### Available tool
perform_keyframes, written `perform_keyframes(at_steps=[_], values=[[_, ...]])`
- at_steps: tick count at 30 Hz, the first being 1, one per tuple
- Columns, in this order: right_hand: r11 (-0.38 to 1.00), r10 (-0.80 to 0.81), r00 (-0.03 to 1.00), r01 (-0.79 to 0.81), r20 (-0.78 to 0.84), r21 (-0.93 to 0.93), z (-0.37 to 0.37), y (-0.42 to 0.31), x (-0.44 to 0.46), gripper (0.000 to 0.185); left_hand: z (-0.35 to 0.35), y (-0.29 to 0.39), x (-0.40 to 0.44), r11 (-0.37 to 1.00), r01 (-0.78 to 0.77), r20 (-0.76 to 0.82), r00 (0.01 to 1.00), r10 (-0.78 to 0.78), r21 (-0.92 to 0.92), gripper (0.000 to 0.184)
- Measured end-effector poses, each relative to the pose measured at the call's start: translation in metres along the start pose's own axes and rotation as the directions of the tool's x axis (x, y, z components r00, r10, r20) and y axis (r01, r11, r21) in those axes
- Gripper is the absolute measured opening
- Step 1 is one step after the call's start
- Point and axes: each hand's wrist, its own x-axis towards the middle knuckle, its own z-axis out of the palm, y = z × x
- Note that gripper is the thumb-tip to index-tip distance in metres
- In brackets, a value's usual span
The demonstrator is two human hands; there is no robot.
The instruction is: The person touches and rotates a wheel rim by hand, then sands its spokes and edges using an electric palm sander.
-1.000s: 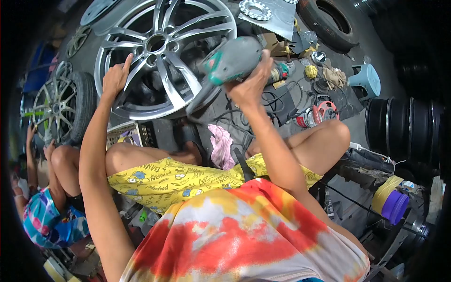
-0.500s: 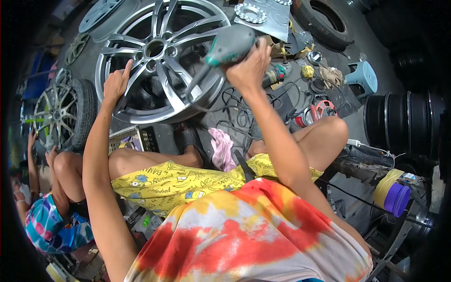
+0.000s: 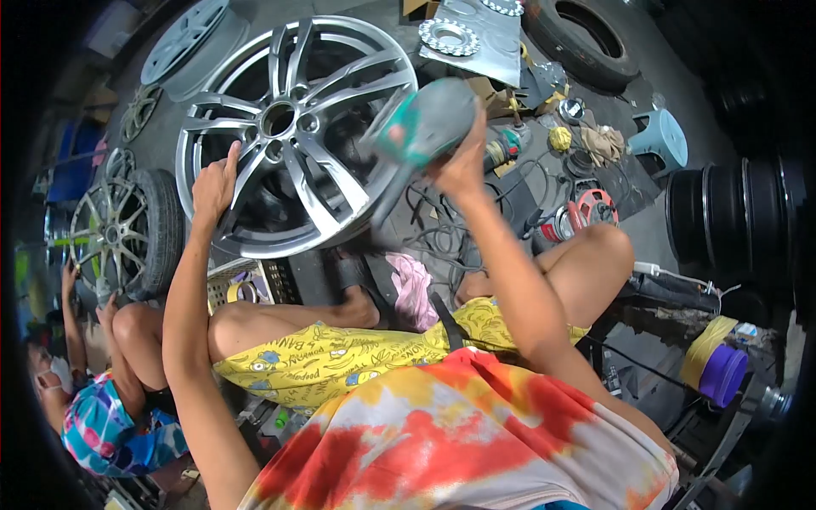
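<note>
A large silver alloy wheel rim [image 3: 327, 174] with split spokes stands tilted in front of me. My left hand [image 3: 216, 183] is at the rim's left side, index finger stretched out over a spoke near the hub, the other fingers curled. My right hand [image 3: 463, 161] is wrapped round a grey and green power sander [image 3: 435, 119], somewhat blurred, at the rim's right side. The sander's underside is hidden, so contact with the rim cannot be made out. A dark cord or hose hangs below it.
At left, a co-worker [image 3: 102, 425] sits by a wheel with a tire [image 3: 161, 229]. A pink cloth [image 3: 411, 289], a crate [image 3: 276, 276] and cables lie near my feet. To the right are a red grinder [image 3: 592, 208], a blue stool [image 3: 661, 140] and stacked black rims [image 3: 722, 217].
The rim now appears lower in view, with more of its top showing. My right hand and the sander moved up, then back down; my left index finger stays near the hub.
</note>
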Motion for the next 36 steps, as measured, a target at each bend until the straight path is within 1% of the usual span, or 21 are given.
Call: perform_keyframes(at_steps=[2, 4, 7, 8, 10, 11, 14, 15, 16, 18, 19, 20, 23, 25, 27, 30, 31, 32, 34, 35, 36], values=[[0.998, 0.060, 0.966, -0.062, 0.252, 0.003, 0.011, 0.078, 0.029, 0.118, -0.001, 0.001, -0.001, 1.000, 0.001, 0.008, 1.000, -0.001, 0.001, 0.085], [0.873, 0.366, 0.803, -0.471, 0.470, 0.125, 0.009, 0.048, 0.100, 0.100, 0.003, -0.003, 0.001, 1.000, 0.024, 0.005, 1.000, -0.024, -0.004, 0.085], [0.945, 0.262, 0.864, -0.320, 0.430, 0.066, 0.058, 0.108, 0.147, 0.079, -0.002, 0.004, -0.001, 0.999, 0.045, 0.007, 0.999, -0.045, -0.012, 0.083], [0.924, 0.334, 0.833, -0.382, 0.441, 0.022, 0.060, 0.090, 0.160, 0.073, 0.000, 0.001, 0.002, 0.999, 0.044, 0.020, 0.999, -0.044, 0.006, 0.082], [0.892, 0.386, 0.801, -0.450, 0.458, 0.034, 0.094, 0.130, 0.176, 0.084, -0.006, 0.006, -0.002, 0.998, 0.060, 0.030, 0.998, -0.059, -0.010, 0.082], [0.854, 0.436, 0.731, -0.521, 0.526, 0.016, 0.097, 0.123, 0.185, 0.085, -0.006, 0.006, -0.004, 0.997, 0.070, 0.031, 0.997, -0.070, -0.009, 0.082], [0.883, 0.407, 0.766, -0.469, 0.497, -0.001, 0.099, 0.119, 0.183, 0.083, -0.009, 0.006, -0.002, 0.999, 0.045, 0.039, 0.998, -0.045, 0.003, 0.082], [0.933, 0.295, 0.841, -0.356, 0.454, 0.053, 0.082, 0.089, 0.175, 0.072, -0.006, 0.004, -0.001, 0.999, 0.047, 0.023, 0.999, -0.047, 0.013, 0.082], [0.934, 0.296, 0.841, -0.354, 0.454, 0.047, 0.074, 0.089, 0.163, 0.072, -0.003, 0.003, -0.001, 0.999, 0.047, 0.010, 0.999, -0.048, 0.021, 0.082], [0.880, 0.262, 0.875, -0.390, 0.408, 0.272, 0.059, 0.088, 0.137, 0.064, -0.001, 0.002, -0.002, 1.000, 0.009, -0.007, 1.000, -0.009, 0.007, 0.083], [0.864, 0.315, 0.852, -0.440, 0.419, 0.245, 0.043, 0.081, 0.122, 0.065, 0.000, 0.001, -0.001, 1.000, 0.024, -0.007, 1.000, -0.024, 0.006, 0.084], [0.721, 0.392, 0.812, -0.563, 0.432, 0.404, 0.032, 0.072, 0.105, 0.063, 0.001, 0.001, 0.000, 0.999, 0.041, -0.009, 0.999, -0.041, 0.006, 0.084], [0.841, 0.380, 0.871, -0.465, 0.311, 0.276, -0.009, 0.036, 0.048, 0.077, 0.000, 0.002, -0.003, 0.999, 0.043, -0.010, 0.999, -0.043, -0.003, 0.085], [0.838, 0.424, 0.869, -0.483, 0.255, 0.254, -0.029, -0.004, 0.013, 0.078, 0.001, 0.001, -0.003, 0.999, 0.041, -0.017, 0.999, -0.041, -0.008, 0.085], [0.987, 0.143, 0.945, -0.113, 0.293, -0.118, -0.048, -0.008, -0.013, 0.083, 0.000, 0.001, -0.002, 0.999, 0.041, -0.014, 0.999, -0.041, -0.008, 0.085], [0.992, 0.112, 0.942, -0.125, 0.317, 0.020, -0.048, -0.036, -0.028, 0.082, -0.001, -0.001, -0.003, 0.999, 0.033, -0.005, 0.999, -0.033, 0.001, 0.083], [0.997, 0.028, 0.934, 0.002, 0.357, -0.083, -0.051, -0.039, -0.020, 0.082, 0.000, -0.002, -0.003, 1.000, 0.015, -0.008, 1.000, -0.015, 0.004, 0.082], [0.997, 0.027, 0.929, 0.001, 0.370, -0.075, -0.049, -0.034, -0.013, 0.082, 0.002, -0.004, -0.003, 1.000, 0.030, -0.003, 1.000, -0.030, 0.004, 0.082], [0.993, 0.114, 0.890, -0.083, 0.441, -0.088, -0.036, -0.014, 0.011, 0.088, 0.006, -0.009, -0.004, 0.984, -0.170, -0.059, 0.983, 0.173, 0.050, 0.078], [0.968, 0.233, 0.889, -0.252, 0.395, -0.003, -0.027, -0.017, 0.031, 0.080, 0.009, -0.014, -0.004, 0.961, -0.247, -0.083, 0.962, 0.258, 0.125, 0.076], [0.908, 0.354, 0.863, -0.409, 0.360, 0.088, -0.016, -0.017, 0.050, 0.073, 0.009, -0.015, -0.003, 0.965, -0.233, -0.085, 0.966, 0.244, 0.122, 0.076]])
